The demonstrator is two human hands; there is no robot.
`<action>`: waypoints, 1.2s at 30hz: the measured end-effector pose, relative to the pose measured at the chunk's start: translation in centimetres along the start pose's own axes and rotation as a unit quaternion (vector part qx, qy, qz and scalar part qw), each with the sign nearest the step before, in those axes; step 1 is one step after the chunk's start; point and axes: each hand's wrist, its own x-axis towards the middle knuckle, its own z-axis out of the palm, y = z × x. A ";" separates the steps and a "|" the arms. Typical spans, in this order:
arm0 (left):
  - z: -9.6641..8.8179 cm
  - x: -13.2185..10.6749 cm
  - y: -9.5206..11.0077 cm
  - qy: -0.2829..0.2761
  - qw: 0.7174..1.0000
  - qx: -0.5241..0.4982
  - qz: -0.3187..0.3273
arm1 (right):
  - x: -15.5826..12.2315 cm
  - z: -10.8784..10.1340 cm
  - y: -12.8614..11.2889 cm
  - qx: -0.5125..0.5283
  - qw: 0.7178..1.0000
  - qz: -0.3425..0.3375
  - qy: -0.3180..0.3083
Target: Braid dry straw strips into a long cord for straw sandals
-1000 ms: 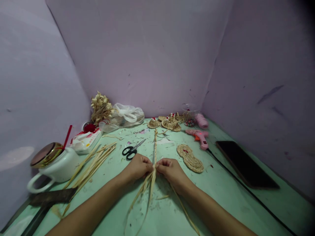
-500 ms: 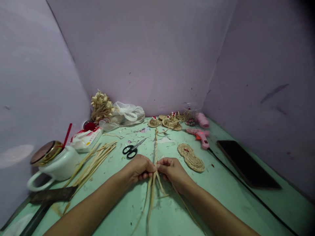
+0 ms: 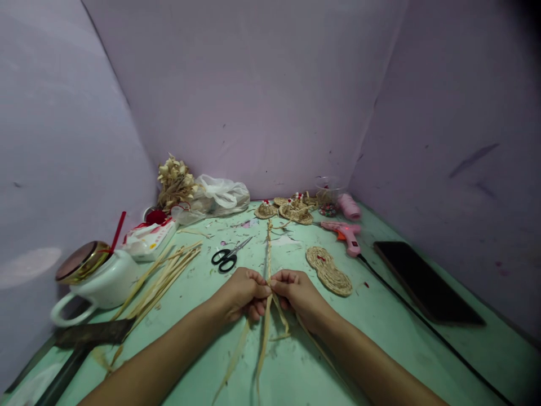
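A thin braid of straw-coloured dried fibre [image 3: 269, 248] runs straight away from me over the green table [image 3: 203, 349]. My left hand [image 3: 249, 292] pinches its near end between thumb and forefinger. Opposite it, my right hand [image 3: 296, 293] is closed on the same spot, thumb tip against forefinger. Below the fingers, several loose strands [image 3: 262, 344] fan out toward me, one trailing under my right forearm. Left of the braid lie scissors [image 3: 228, 257] with black handles. A coiled woven piece shaped like a figure eight [image 3: 328, 272] rests beyond my right hand.
To the left are loose strips [image 3: 164, 282], a hammer-like tool [image 3: 93, 334], a white mug [image 3: 110, 282] and a tissue pack [image 3: 152, 237]. Small woven hats [image 3: 296, 211] sit at the back. A pink glue gun [image 3: 349, 234] and a dark flat device [image 3: 422, 282] lie right.
My left fingers have shifted slightly right and closer to my right hand at the braid's end. The left loose strand has swung outward. The braid's far end stays put.
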 end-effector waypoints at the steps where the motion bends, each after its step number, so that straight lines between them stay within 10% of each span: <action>1: 0.0 0.0 0.0 0.012 1.000 0.017 0.001 | 0.0 0.0 0.0 0.001 1.000 0.000 0.002; 26: 0.7 -0.4 0.0 0.118 0.986 0.077 0.090 | -0.2 -1.1 -0.3 -0.285 0.954 -0.064 0.063; 36: 0.6 -1.0 0.0 0.040 0.994 -0.096 0.040 | -3.0 0.7 -0.9 -0.410 0.900 -0.123 0.086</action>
